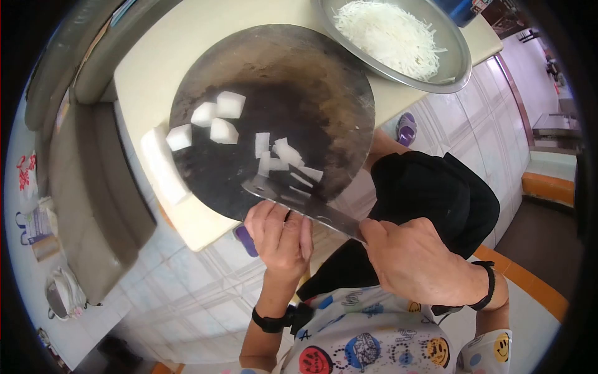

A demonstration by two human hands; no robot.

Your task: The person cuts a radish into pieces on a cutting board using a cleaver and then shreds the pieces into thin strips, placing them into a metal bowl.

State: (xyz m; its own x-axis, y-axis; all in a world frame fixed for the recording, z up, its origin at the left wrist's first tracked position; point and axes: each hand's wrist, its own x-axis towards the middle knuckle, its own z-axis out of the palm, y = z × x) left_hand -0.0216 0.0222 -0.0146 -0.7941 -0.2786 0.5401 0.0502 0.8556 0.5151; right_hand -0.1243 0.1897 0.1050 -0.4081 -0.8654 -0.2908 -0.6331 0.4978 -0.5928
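Observation:
My right hand (414, 255) grips a cleaver (311, 210) by its handle, the blade reaching left over the near edge of a round dark chopping board (274, 56). Close against the blade's near side, my left hand (280, 235) has its fingers bent and drawn together; whatever they hold is hidden. Beyond the blade lie several thin slices of white radish (286, 153). Several thicker radish chunks (224, 131) sit on the board's left part. A long white radish piece (163, 165) rests along the board's left edge.
A metal bowl (458, 78) of white shreds (392, 37) stands at the far right of the cream table (140, 75). To the left is a grey bench seat (109, 206). Tiled floor (205, 280) shows below the table, with a purple sandal (407, 129) at right.

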